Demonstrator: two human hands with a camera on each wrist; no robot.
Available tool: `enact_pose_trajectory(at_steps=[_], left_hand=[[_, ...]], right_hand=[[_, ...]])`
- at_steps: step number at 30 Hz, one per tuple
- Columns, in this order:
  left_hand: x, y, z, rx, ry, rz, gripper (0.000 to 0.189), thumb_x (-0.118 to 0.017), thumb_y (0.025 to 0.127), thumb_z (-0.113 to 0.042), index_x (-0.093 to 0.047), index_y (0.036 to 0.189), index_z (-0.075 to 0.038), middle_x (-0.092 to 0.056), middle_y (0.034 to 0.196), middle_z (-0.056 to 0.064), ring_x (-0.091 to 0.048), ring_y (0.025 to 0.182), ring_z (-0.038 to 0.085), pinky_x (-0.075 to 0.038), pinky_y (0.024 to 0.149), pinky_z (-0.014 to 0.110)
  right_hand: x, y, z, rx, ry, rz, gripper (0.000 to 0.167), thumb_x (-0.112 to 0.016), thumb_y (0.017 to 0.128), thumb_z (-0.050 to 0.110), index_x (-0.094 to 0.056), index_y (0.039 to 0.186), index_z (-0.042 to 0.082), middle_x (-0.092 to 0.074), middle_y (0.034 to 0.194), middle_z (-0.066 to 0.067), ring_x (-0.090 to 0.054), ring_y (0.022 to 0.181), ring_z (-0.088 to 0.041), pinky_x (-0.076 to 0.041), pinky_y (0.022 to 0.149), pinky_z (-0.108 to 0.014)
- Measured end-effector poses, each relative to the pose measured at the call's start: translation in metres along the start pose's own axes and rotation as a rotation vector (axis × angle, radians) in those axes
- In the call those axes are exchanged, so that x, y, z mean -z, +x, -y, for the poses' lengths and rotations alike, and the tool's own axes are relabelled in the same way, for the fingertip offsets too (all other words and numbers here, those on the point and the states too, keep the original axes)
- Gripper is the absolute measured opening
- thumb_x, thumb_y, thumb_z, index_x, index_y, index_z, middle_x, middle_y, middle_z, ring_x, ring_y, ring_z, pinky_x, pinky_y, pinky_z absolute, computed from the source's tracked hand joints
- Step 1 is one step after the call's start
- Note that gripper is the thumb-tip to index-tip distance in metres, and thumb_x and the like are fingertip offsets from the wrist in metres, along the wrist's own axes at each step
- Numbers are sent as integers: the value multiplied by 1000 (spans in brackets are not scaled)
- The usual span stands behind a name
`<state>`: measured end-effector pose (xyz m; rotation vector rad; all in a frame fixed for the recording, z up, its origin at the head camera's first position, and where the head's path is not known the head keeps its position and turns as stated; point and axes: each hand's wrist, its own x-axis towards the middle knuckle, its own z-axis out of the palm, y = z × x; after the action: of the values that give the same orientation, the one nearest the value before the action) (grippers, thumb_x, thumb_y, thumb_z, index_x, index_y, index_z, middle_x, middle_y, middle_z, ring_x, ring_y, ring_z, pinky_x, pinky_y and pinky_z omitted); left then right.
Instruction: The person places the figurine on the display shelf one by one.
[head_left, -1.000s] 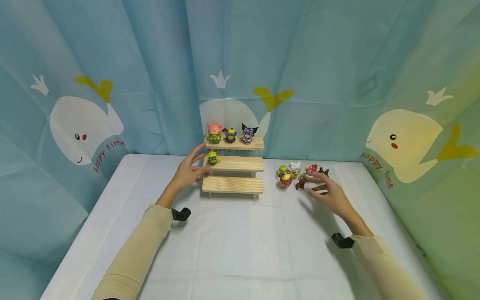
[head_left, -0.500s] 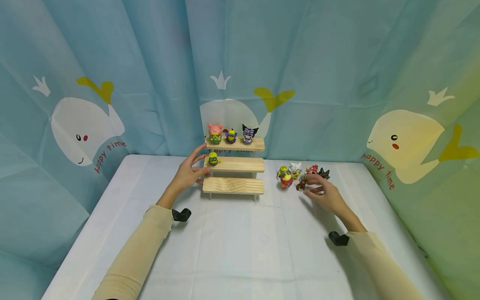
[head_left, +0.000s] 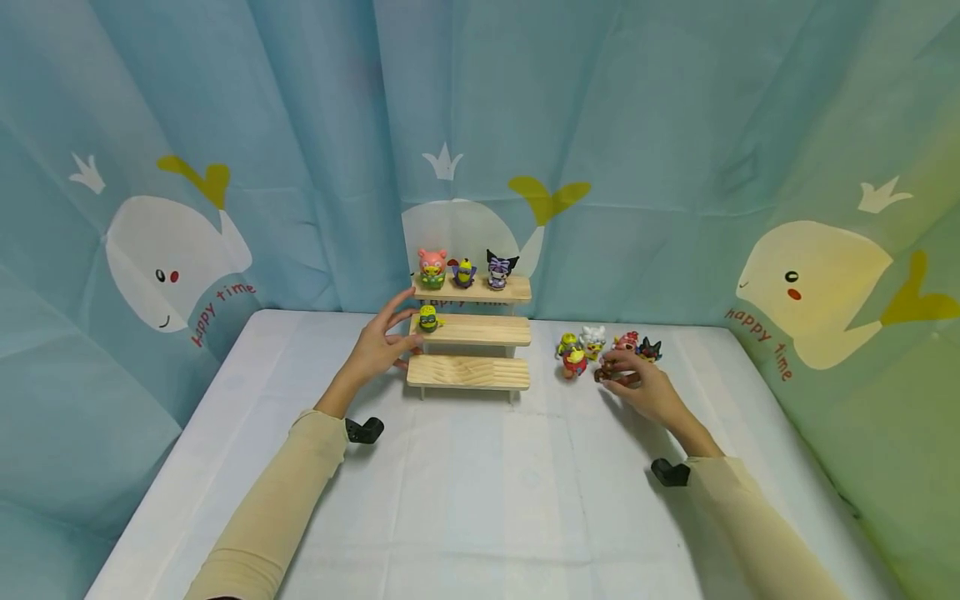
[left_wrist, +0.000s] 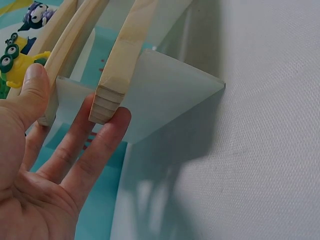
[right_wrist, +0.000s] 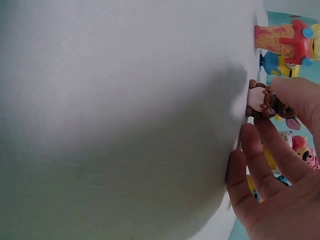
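My left hand point(head_left: 377, 346) rests against the left end of the three-step wooden stand point(head_left: 468, 372). In the left wrist view its fairly straight fingertips touch the bottom shelf point(left_wrist: 120, 70), while the thumb lies at the middle shelf beside a yellow-green goggled figurine point(left_wrist: 20, 67). With thumb and index finger my right hand point(head_left: 647, 387) pinches a brown animal figurine point(right_wrist: 257, 98) with a cream belly and a pink ear. That figurine is at the tabletop; the hand partly covers it in the head view.
Around the right hand stand a red figurine point(head_left: 574, 363), a white-haired one point(head_left: 592, 341), a pink one point(head_left: 626, 342) and a black one point(head_left: 649, 349). The top shelf bears a pink point(head_left: 432, 268), a purple-yellow point(head_left: 463, 273) and a black-purple figurine point(head_left: 498, 270). A blue curtain point(head_left: 637, 108) hangs behind.
My right hand has moved left and its fingers have closed on the brown animal figurine. The left hand has stayed at the stand.
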<state>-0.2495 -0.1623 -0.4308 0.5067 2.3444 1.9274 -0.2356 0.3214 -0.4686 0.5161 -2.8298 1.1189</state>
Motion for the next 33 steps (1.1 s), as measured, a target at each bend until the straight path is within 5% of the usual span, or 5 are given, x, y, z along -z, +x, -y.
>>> enact_pose_trajectory(at_steps=[17, 33], left_hand=[[0, 1, -1, 16, 12, -10, 81, -70, 99, -9, -28, 164, -33, -41, 159, 19, -74, 78, 37, -55, 70, 71], [-1, 0, -3, 11, 20, -7, 81, -69, 100, -7, -27, 164, -30, -41, 159, 19, -73, 78, 37, -55, 68, 70]], right_hand=[[-4, 1, -5, 49, -24, -93, 31, -73, 94, -2, -67, 124, -2, -72, 103, -22, -70, 87, -36, -60, 75, -34], [-5, 3, -10, 13, -36, -88, 31, -72, 95, 0, -67, 125, 0, -72, 102, -21, -71, 87, -35, -60, 75, -38]])
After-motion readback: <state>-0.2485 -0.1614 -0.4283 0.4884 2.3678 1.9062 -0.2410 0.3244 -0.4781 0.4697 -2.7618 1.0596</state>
